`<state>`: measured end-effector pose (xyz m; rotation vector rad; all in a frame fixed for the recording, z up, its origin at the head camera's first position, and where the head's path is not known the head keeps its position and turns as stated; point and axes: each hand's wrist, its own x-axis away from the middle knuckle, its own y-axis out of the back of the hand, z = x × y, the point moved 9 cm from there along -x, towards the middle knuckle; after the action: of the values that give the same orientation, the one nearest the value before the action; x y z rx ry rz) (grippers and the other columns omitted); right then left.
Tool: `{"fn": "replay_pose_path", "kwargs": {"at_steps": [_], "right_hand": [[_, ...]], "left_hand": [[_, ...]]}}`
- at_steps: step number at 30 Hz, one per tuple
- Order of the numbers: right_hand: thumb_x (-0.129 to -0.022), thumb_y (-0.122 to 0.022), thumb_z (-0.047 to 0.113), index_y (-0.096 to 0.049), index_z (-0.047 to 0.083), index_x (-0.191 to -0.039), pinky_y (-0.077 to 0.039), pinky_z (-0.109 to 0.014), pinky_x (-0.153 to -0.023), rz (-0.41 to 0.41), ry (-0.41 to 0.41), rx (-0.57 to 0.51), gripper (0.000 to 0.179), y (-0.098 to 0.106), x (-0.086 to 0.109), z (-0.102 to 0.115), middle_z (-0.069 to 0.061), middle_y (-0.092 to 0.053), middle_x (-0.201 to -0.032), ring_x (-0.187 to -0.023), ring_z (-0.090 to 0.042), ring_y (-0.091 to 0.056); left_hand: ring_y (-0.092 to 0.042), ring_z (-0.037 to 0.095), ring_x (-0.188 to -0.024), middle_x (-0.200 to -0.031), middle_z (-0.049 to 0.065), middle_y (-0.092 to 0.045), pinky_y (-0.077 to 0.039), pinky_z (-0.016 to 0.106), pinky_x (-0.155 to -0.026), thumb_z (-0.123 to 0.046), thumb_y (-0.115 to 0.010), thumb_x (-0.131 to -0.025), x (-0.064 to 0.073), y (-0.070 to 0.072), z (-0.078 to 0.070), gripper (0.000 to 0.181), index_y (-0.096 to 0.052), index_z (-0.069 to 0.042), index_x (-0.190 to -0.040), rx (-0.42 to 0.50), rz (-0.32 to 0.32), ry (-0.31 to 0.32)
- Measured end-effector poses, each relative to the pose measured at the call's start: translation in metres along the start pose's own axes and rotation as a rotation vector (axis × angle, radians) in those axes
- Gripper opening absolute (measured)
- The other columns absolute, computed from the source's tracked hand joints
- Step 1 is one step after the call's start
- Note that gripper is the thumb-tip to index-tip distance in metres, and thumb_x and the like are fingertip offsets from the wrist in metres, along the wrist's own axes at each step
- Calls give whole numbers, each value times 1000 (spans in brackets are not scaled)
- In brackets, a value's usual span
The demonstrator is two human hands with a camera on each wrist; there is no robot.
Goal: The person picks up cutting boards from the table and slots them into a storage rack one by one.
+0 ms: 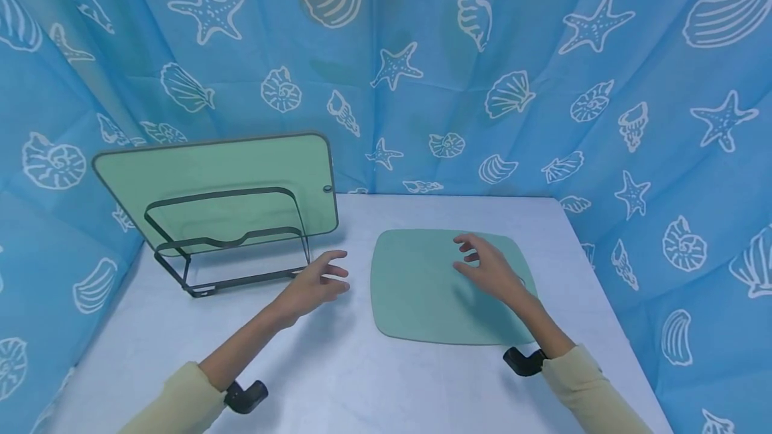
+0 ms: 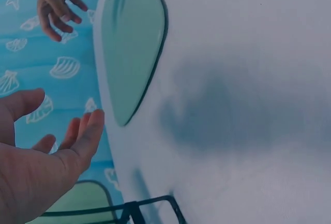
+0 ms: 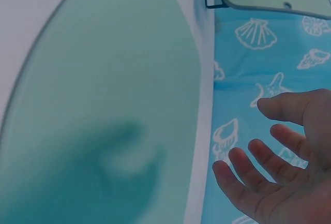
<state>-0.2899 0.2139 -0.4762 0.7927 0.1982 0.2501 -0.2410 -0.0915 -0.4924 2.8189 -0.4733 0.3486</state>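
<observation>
In the head view a flat green board [image 1: 416,286] with rounded corners lies on the white table. Above its right part hovers my right hand [image 1: 488,270], fingers loosely bent, holding nothing and casting a shadow on it. My left hand [image 1: 310,290] is held over the table between that board and a black wire stand [image 1: 241,282]. Its fingers are relaxed and hold nothing, as the left wrist view also shows of the left hand [image 2: 51,162]. A second green board [image 1: 211,169] with a dark rim leans upright in the stand.
A blue curtain [image 1: 434,106] with white shells and starfish hangs behind and on both sides of the white table [image 1: 386,387]. A small ring-like mark [image 1: 522,281] shows near the lying board's right edge. Each wrist wears a black camera mount [image 1: 246,397].
</observation>
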Motion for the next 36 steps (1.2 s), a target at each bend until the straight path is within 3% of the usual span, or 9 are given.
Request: {"fn": "replay_pose_path", "kwargs": {"at_steps": [8,15,29,36], "right_hand": [[-93,-68,4,-52,-1,-135,-53,-56,-90,-20,-21,-2,46,6,14,-20,-25,-57,-126,-105,-41,-62],[-92,-68,4,-51,-4,-135,-54,-55,-87,-24,-52,30,47,13,23,-33,-28,-57,-123,-105,-43,-61],[-94,-66,10,-46,-5,-140,-54,-57,-85,18,-207,83,52,25,32,-77,-31,-56,-123,-109,-48,-59],[-93,-67,11,-44,-7,-139,-53,-57,-82,31,-276,101,54,31,38,-95,-32,-56,-121,-110,-49,-56]], "left_hand": [[-59,32,-114,-131,23,-55,-55,45,-92,-14,-69,-92,-15,-11,16,66,-40,-8,-151,38,8,29],[-62,30,-110,-130,20,-55,-57,42,-88,-12,-68,-93,-27,-22,29,65,-39,-7,-151,26,11,129],[-60,34,-115,-132,19,-53,-57,45,-87,-13,-67,-94,-47,-38,42,68,-35,-11,-154,79,39,216],[-57,37,-121,-138,22,-49,-57,48,-88,-11,-66,-95,-54,-42,45,71,-30,-11,-156,138,62,221]]}}
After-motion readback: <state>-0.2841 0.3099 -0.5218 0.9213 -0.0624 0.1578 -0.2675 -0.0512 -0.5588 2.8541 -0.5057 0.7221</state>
